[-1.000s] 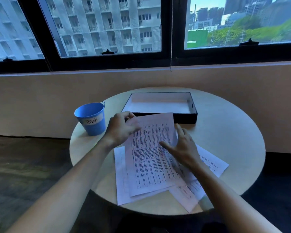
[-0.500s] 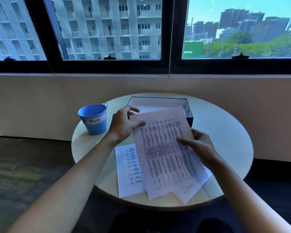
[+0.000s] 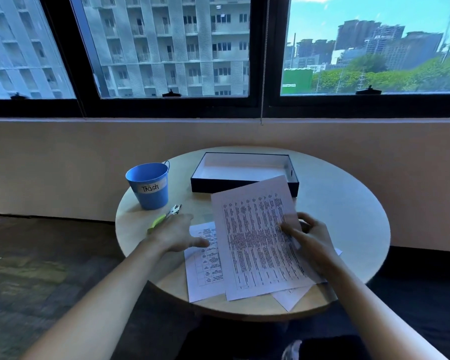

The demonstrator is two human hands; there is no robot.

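As we read from the left, bucket (image 3: 148, 193): blue, labelled "Trash", upright near the left rim of the table (image 3: 348, 203).
Tool (image 3: 157, 221): green handle with a metal head. It lies slanted between the bucket and our left hand, head toward the bucket.
Left hand (image 3: 176, 236): palm down, low over the table, forearm coming in from the lower left. Our fingers look straight and loose and grasp nothing. The thumb points right over the lower sheets. The hand's edge overlaps the tool's handle, and we cannot tell whether they touch.
Lower sheets (image 3: 205, 266): flat on the table's near half, partly covered.
Box (image 3: 231, 187): black, shallow, white inside, at the far side with its long axis left to right.
Sheet (image 3: 255, 245): a printed page above the pile. Its long axis runs away from us with the far end tipped slightly left. Its far corner hides part of the box's front wall.
Right hand (image 3: 312, 242): we pinch the sheet's right edge, thumb on the print and fingers curled behind.
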